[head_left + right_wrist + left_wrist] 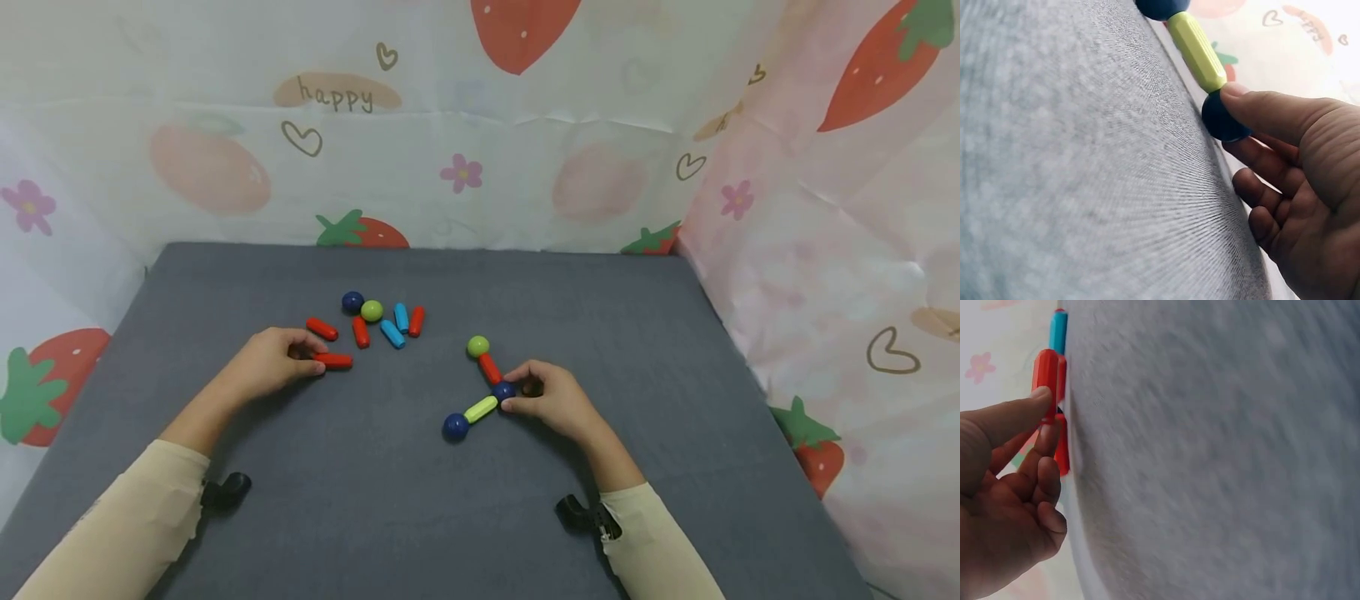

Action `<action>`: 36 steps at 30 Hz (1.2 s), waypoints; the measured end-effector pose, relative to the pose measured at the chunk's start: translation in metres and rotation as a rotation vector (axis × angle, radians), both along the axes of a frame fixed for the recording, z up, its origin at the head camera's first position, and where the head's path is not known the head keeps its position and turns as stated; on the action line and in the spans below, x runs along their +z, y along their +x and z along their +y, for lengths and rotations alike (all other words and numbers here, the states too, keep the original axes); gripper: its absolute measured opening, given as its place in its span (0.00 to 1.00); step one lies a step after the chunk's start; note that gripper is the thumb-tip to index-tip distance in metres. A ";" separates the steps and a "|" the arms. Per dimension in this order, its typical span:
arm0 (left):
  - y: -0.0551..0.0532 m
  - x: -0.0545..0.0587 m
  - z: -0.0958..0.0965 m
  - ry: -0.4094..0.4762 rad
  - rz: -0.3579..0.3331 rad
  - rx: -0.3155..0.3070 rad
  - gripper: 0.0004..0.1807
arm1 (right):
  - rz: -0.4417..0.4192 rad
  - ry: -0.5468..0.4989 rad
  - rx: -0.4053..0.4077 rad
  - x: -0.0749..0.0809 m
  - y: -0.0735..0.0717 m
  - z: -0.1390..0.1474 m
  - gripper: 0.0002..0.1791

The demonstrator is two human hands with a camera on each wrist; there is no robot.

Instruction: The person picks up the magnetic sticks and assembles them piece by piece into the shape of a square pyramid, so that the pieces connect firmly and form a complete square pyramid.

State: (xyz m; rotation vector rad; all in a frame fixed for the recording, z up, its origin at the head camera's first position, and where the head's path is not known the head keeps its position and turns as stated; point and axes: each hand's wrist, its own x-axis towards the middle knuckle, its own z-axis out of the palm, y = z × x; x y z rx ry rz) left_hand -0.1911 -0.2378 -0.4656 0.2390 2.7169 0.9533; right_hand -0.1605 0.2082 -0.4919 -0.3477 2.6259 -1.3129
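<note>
My left hand [273, 360] pinches a red rod [335, 361] between thumb and fingers. The left wrist view shows that red rod [1045, 378] upright, with other rods behind it. My right hand [553, 396] pinches the dark blue ball [503, 392] at the corner of a V-shaped piece. From this ball a red rod [490, 368] leads to a green ball [477, 347], and a yellow-green rod [481, 409] leads to another blue ball [455, 427]. In the right wrist view the thumb presses the blue ball [1222, 117] beside the yellow-green rod.
Behind the left hand lie loose pieces: a blue ball [352, 302], a green ball [371, 311], several red rods [361, 332] and two light blue rods [392, 334]. A grey cloth [390, 517] covers the table. Printed curtains [510, 142] stand behind and beside it.
</note>
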 end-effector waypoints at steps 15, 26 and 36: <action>-0.004 0.008 0.048 0.081 0.062 0.058 0.14 | 0.027 0.001 -0.007 0.001 -0.001 0.001 0.18; -0.008 0.005 0.099 0.139 0.084 0.061 0.13 | 0.023 -0.001 -0.009 -0.001 -0.001 0.000 0.18; -0.010 -0.003 0.133 0.154 0.080 0.049 0.12 | 0.026 -0.001 -0.007 -0.003 0.001 0.000 0.18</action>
